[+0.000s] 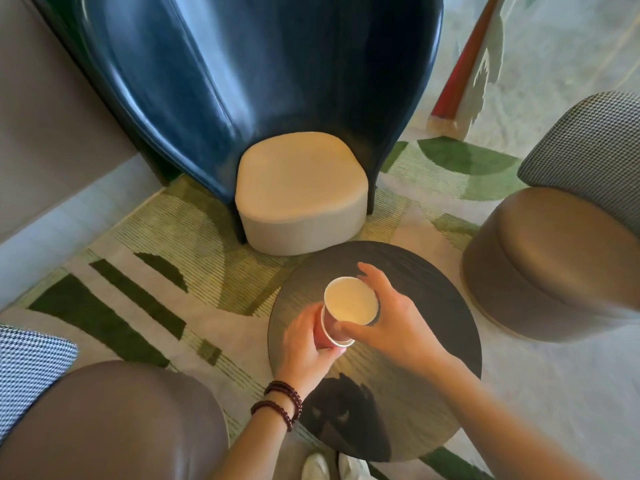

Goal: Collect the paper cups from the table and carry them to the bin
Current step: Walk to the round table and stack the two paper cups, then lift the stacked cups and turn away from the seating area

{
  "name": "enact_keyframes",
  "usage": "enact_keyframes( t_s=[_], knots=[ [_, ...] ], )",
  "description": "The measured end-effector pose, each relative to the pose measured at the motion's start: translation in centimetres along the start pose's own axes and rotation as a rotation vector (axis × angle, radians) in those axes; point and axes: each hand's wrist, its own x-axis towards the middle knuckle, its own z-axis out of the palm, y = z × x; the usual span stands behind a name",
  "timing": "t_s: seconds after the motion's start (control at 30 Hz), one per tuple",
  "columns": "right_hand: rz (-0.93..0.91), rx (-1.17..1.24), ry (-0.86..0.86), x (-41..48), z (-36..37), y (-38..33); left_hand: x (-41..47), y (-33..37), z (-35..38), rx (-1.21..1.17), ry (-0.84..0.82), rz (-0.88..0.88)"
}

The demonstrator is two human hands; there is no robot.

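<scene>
Red paper cups (349, 306) with white insides are nested one in another and held above the round dark table (415, 358). My left hand (304, 341) grips the red wall of the lower cup from the left. My right hand (391, 317) pinches the rim of the upper cup with thumb and fingers from the right. The upper cup sits partly inside the lower one, both tilted a little towards me. How many cups are in the stack I cannot tell. No bin is in view.
A dark blue high-backed chair (242, 81) with a cream seat cushion (301, 192) stands behind the table. Brown round seats stand at the right (547, 265) and the lower left (114, 424). A green patterned rug (138, 271) covers the floor.
</scene>
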Motion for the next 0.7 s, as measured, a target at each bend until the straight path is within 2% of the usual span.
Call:
enact_keyframes(
  t_s=[0.23,0.43,0.7],
  knots=[
    [-0.002,-0.061,0.021,-0.4,-0.7,0.4,0.5,4.0,1.3,-0.121,0.018,0.06],
    [0.028,-0.062,0.07,-0.3,-2.3,1.2,1.1,6.1,2.2,-0.126,-0.024,0.111],
    [0.044,0.059,0.137,-1.6,-4.3,3.2,1.6,8.4,3.9,-0.142,-0.198,0.133]
  ],
)
